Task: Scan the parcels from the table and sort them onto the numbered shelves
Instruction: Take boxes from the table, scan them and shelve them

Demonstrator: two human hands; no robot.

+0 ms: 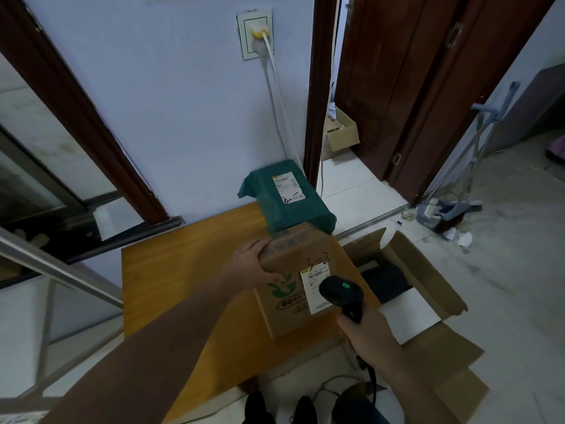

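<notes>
A brown cardboard parcel (293,313) with a green logo, a white label and "3-2" handwritten on top stands on the wooden table (183,270). My left hand (255,264) grips its upper left corner. My right hand (367,335) holds a black barcode scanner (342,293) whose green light is lit; its head hovers right over the parcel's label. Behind the box, at the table's far edge, lies a green-wrapped parcel (287,206) with a white label facing up.
A large open cardboard box (428,301) sits on the floor right of the table, with dark and white items inside. Cables hang from a wall socket (256,35) behind the table. A doorway, a small carton (341,133) and a mop (452,209) are at right. A metal frame (55,270) stands left.
</notes>
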